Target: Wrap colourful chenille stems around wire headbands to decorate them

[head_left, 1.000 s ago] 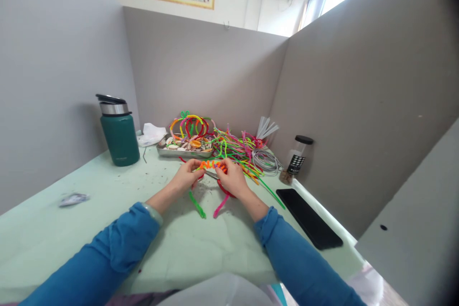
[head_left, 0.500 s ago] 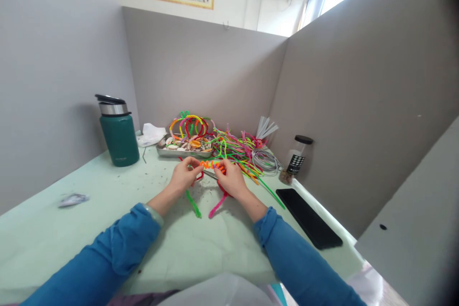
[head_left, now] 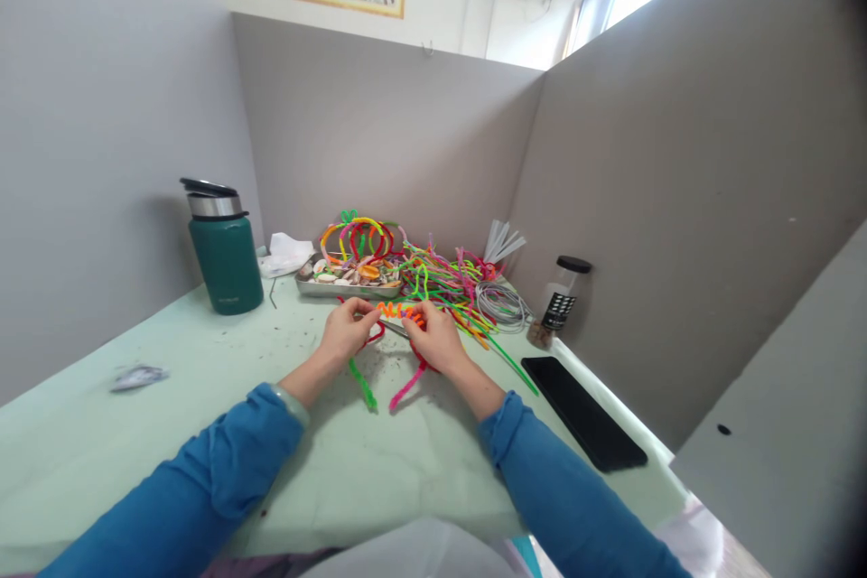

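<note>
1. An orange coil point(head_left: 390, 310) bridges the gap between two bare hands above the worktop point(head_left: 88, 452); its long axis runs left to right, across the person's front.
2. The left hand point(head_left: 342, 333) pinches its left end, fingers drawn together; the right hand point(head_left: 434, 339) has its fingers closed on the opposite end, partly covering it; neither hand is clearly nearer.
3. A green stem point(head_left: 364, 386) slants below the left hand, a pink stem point(head_left: 407, 386) below the right; how they join the coil is hidden.
4. Beyond sits a tray point(head_left: 349, 292); a stem pile point(head_left: 447, 275) lies to its right.
</note>
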`<state>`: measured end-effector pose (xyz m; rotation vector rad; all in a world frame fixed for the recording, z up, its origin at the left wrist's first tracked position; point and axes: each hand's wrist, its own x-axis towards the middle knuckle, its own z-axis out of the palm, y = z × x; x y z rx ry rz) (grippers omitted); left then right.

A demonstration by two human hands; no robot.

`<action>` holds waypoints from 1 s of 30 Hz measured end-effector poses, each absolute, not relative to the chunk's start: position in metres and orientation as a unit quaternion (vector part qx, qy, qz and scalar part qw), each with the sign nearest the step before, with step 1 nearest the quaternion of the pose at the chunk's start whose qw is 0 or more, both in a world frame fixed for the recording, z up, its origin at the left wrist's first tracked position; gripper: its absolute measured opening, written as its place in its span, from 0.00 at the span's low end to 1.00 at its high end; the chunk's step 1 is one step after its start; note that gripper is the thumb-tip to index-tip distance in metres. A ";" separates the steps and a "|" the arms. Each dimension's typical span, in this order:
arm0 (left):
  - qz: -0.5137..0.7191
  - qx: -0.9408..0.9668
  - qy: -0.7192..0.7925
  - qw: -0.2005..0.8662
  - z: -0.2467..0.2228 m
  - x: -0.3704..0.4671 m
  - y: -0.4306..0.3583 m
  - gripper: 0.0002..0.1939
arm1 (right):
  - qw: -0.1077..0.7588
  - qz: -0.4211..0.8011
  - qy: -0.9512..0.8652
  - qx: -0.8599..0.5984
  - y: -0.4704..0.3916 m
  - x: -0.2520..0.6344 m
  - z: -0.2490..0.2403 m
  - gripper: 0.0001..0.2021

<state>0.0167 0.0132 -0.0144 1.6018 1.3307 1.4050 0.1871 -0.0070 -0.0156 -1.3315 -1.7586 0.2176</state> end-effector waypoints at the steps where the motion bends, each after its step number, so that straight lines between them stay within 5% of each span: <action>1: 0.540 0.599 0.504 0.309 -0.014 0.016 0.013 0.14 | 0.445 0.100 -0.709 -0.538 -0.007 0.187 -0.015 0.12; 4: 0.563 0.578 0.503 0.309 -0.014 0.015 0.014 0.14 | 0.437 0.128 -0.700 -0.550 -0.006 0.188 -0.015 0.17; 12: 0.553 0.585 0.470 0.362 -0.014 0.012 0.016 0.21 | 0.467 0.134 -0.706 -0.514 0.000 0.195 -0.021 0.11; 18: 0.557 0.631 0.464 0.275 -0.005 0.011 0.008 0.20 | 0.545 0.089 -0.657 -0.513 -0.006 0.195 -0.011 0.13; 30: 0.486 0.647 0.544 0.224 -0.013 0.005 0.015 0.14 | 0.456 0.080 -0.687 -0.560 0.006 0.200 -0.024 0.08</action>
